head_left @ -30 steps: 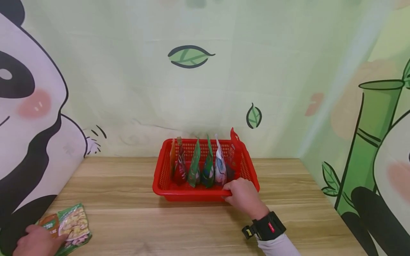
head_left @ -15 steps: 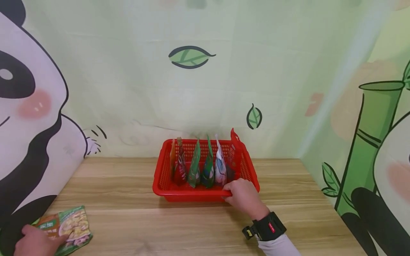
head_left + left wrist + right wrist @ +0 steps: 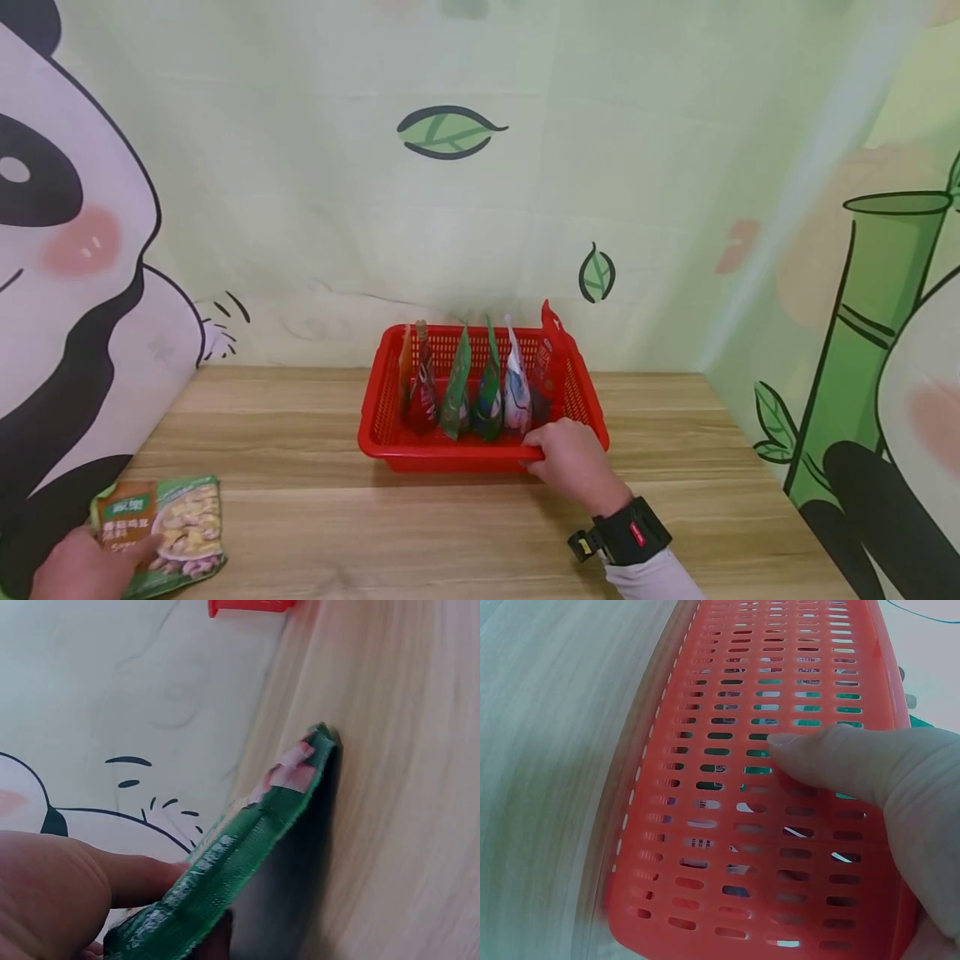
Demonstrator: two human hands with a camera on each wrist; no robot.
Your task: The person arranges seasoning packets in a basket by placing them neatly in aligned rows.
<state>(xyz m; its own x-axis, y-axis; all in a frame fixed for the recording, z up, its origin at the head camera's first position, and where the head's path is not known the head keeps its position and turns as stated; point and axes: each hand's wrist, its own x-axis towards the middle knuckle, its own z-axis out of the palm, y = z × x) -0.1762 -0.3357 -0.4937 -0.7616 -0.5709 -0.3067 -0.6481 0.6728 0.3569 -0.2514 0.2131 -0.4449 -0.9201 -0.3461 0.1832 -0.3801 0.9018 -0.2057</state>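
At the lower left of the head view, my left hand (image 3: 86,567) pinches a flat green-and-brown food packet (image 3: 187,529), thumb across its printed front. The left wrist view catches this packet (image 3: 240,847) from its green edge, tilted, its far corner close over the wood and a dark shadow beneath. My right hand (image 3: 573,467) grips the front rim of a red plastic basket (image 3: 442,460) near its right corner. In the right wrist view the thumb (image 3: 832,757) lies against the slotted basket wall; the fingers are hidden behind the rim.
Several packets stand upright in a row inside the basket, among them a dark red packet (image 3: 423,400), a green packet (image 3: 456,396), a white packet (image 3: 516,392) and a red packet (image 3: 549,367). Behind the wooden table (image 3: 337,525) hangs a panda-printed backdrop (image 3: 300,208).
The packet in my left hand has turned and tipped up, so more of its front faces the head camera, and it has shifted slightly right. My right hand and the basket stay put.
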